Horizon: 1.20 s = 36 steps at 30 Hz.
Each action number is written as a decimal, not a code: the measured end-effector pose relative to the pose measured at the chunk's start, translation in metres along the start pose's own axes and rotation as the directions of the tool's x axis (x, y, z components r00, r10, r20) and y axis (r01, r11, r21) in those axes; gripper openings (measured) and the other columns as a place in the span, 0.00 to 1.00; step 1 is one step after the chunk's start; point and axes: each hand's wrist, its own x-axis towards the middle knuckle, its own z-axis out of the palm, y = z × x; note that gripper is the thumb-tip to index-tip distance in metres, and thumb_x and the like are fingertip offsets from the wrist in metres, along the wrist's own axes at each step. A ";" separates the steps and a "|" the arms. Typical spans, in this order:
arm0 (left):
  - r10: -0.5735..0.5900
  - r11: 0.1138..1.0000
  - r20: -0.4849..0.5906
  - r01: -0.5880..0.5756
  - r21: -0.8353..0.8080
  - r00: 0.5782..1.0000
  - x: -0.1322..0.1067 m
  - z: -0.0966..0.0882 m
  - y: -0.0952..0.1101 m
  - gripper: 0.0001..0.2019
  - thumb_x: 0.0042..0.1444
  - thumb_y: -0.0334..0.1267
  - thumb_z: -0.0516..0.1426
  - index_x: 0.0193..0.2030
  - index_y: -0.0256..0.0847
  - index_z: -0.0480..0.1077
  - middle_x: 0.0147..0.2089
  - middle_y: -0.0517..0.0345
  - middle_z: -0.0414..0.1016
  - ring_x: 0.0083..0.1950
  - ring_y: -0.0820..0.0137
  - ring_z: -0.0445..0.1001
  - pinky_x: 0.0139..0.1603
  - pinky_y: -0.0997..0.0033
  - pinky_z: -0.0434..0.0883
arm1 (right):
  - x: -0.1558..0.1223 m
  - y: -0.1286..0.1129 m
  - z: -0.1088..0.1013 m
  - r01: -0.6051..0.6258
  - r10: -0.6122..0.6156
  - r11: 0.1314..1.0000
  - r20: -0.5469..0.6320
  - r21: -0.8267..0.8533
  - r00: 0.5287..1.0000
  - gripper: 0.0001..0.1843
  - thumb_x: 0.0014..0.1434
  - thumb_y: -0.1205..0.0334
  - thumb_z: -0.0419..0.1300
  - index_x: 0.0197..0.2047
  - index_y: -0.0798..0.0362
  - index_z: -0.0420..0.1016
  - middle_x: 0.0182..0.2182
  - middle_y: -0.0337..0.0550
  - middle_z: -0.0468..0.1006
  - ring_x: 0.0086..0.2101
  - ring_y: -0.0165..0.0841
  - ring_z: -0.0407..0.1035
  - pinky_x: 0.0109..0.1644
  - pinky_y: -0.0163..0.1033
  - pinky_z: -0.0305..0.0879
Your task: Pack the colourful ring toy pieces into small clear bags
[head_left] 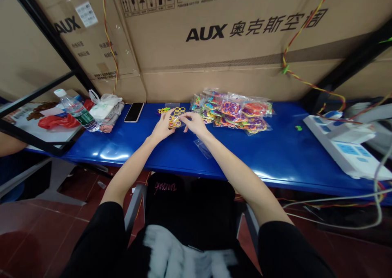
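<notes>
Both my hands meet over the far middle of a blue table [275, 155]. My left hand [163, 126] and my right hand [193, 122] pinch a small clear packet of yellow rings [175, 117] from either side. More loose yellow rings [163, 110] lie just left of the packet. A pile of filled colourful packets [235, 113] lies to the right of my right hand. An empty clear bag [202, 148] rests on the table under my right forearm.
A black phone [134, 112] lies left of my hands. Further left are a plastic water bottle [77, 111], white and red plastic bags [104, 106] and a black metal frame [33, 94]. A white machine [349, 145] with cables stands at right. Large cardboard boxes [214, 41] wall the back.
</notes>
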 end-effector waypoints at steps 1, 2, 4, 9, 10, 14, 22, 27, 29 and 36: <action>0.001 1.000 0.000 -0.001 -0.003 1.000 0.000 0.000 0.000 0.49 0.48 0.23 0.65 0.76 0.47 0.52 0.72 0.40 0.58 0.71 0.45 0.68 0.70 0.42 0.71 | 0.000 -0.001 0.000 -0.011 0.011 1.000 0.006 -0.004 1.000 0.12 0.65 0.57 0.60 0.41 0.55 0.81 0.43 0.45 0.84 0.18 0.24 0.73 0.21 0.31 0.62; 0.003 1.000 -0.002 -0.003 -0.006 1.000 0.000 -0.001 0.000 0.49 0.48 0.23 0.64 0.76 0.48 0.52 0.72 0.40 0.58 0.71 0.45 0.68 0.70 0.42 0.70 | 0.000 -0.001 0.000 -0.025 0.025 1.000 0.015 -0.005 1.000 0.12 0.65 0.57 0.59 0.41 0.55 0.81 0.42 0.45 0.84 0.18 0.25 0.73 0.20 0.31 0.61; 0.008 1.000 -0.010 -0.008 -0.018 1.000 0.000 0.000 -0.002 0.48 0.48 0.22 0.64 0.75 0.49 0.53 0.72 0.41 0.59 0.71 0.45 0.67 0.71 0.42 0.70 | -0.001 -0.003 0.000 -0.049 0.050 0.999 0.039 -0.004 0.998 0.13 0.66 0.56 0.59 0.43 0.56 0.81 0.38 0.46 0.84 0.19 0.26 0.74 0.17 0.30 0.57; 0.017 0.999 -0.024 -0.018 -0.046 1.000 0.002 0.004 -0.009 0.47 0.49 0.22 0.63 0.75 0.49 0.52 0.74 0.41 0.57 0.72 0.46 0.66 0.70 0.41 0.70 | -0.002 -0.004 0.002 -0.062 0.058 0.998 0.099 0.030 0.993 0.14 0.67 0.57 0.57 0.47 0.56 0.79 0.35 0.45 0.83 0.20 0.28 0.76 0.13 0.29 0.52; 0.015 0.999 -0.022 -0.016 -0.040 1.000 0.002 0.004 -0.009 0.47 0.49 0.22 0.62 0.76 0.49 0.52 0.74 0.41 0.57 0.71 0.47 0.66 0.70 0.42 0.70 | -0.002 -0.004 0.002 -0.064 0.060 0.997 0.104 0.039 0.993 0.14 0.67 0.57 0.57 0.47 0.57 0.79 0.36 0.46 0.84 0.20 0.28 0.76 0.13 0.29 0.53; 0.010 0.996 -0.009 -0.009 0.089 1.000 0.001 0.000 -0.002 0.47 0.50 0.25 0.64 0.76 0.46 0.52 0.72 0.40 0.60 0.71 0.48 0.65 0.70 0.43 0.67 | -0.003 -0.006 0.002 -0.066 0.060 0.997 0.127 0.045 0.990 0.13 0.68 0.58 0.56 0.47 0.57 0.78 0.41 0.48 0.84 0.21 0.26 0.76 0.13 0.28 0.55; 0.021 0.908 0.024 -0.029 0.418 0.999 -0.004 -0.005 0.023 0.41 0.51 0.29 0.65 0.73 0.44 0.60 0.69 0.41 0.65 0.69 0.43 0.63 0.68 0.41 0.62 | -0.010 -0.012 0.004 0.029 -0.019 0.998 0.162 -0.055 0.987 0.15 0.67 0.57 0.56 0.48 0.55 0.82 0.42 0.46 0.85 0.21 0.26 0.76 0.15 0.27 0.58; -0.055 0.925 0.002 0.050 0.376 0.998 -0.001 -0.008 0.016 0.43 0.49 0.29 0.66 0.72 0.45 0.60 0.66 0.43 0.65 0.67 0.43 0.64 0.67 0.42 0.65 | -0.007 -0.020 -0.016 0.062 -0.054 0.995 0.090 -0.082 0.994 0.18 0.67 0.55 0.57 0.48 0.57 0.82 0.41 0.49 0.85 0.23 0.29 0.76 0.20 0.31 0.62; -0.074 0.937 -0.050 0.087 0.340 0.996 0.001 -0.013 0.007 0.42 0.49 0.30 0.67 0.71 0.46 0.60 0.65 0.44 0.65 0.66 0.45 0.66 0.67 0.42 0.66 | -0.003 -0.021 -0.033 0.093 -0.092 0.980 0.014 -0.177 0.996 0.17 0.67 0.57 0.55 0.46 0.57 0.83 0.39 0.49 0.85 0.23 0.29 0.75 0.25 0.33 0.66; -0.106 0.976 -0.111 0.124 0.176 0.988 0.003 -0.020 -0.013 0.45 0.47 0.27 0.66 0.72 0.47 0.56 0.65 0.44 0.63 0.68 0.47 0.65 0.69 0.43 0.69 | -0.002 -0.005 -0.068 0.178 -0.006 0.677 0.237 -0.714 0.971 0.09 0.61 0.66 0.62 0.39 0.52 0.86 0.33 0.47 0.84 0.35 0.40 0.78 0.39 0.40 0.66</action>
